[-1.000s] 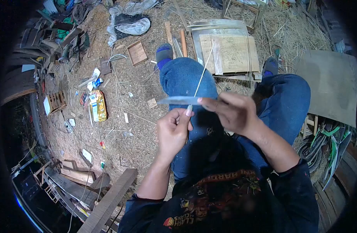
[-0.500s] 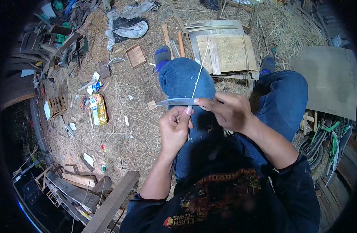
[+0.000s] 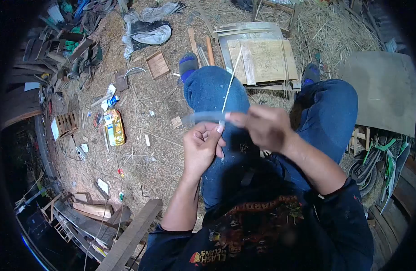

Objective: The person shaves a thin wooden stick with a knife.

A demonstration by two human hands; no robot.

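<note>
A thin pale strip (image 3: 229, 86) rises from my left hand (image 3: 202, 147), whose thumb and fingers pinch its lower end above the jeans-covered leg. Small slivers cling along the strip. My right hand (image 3: 266, 128), blurred by motion, is closed on a knife (image 3: 208, 116). The blade points left and lies across the strip, just above my left thumb. The knife's handle is hidden inside my right hand.
A wooden board (image 3: 269, 61) lies on the ground beyond my knees. Left of my legs are a yellow packet (image 3: 114, 128) and a shallow wooden box (image 3: 157, 65). A wooden beam (image 3: 133, 235) stands at the lower left.
The knife and my right hand blur again after looking sharper half a second ago, with the blade still across the strip. The view has shifted slightly. My left hand keeps its pinch.
</note>
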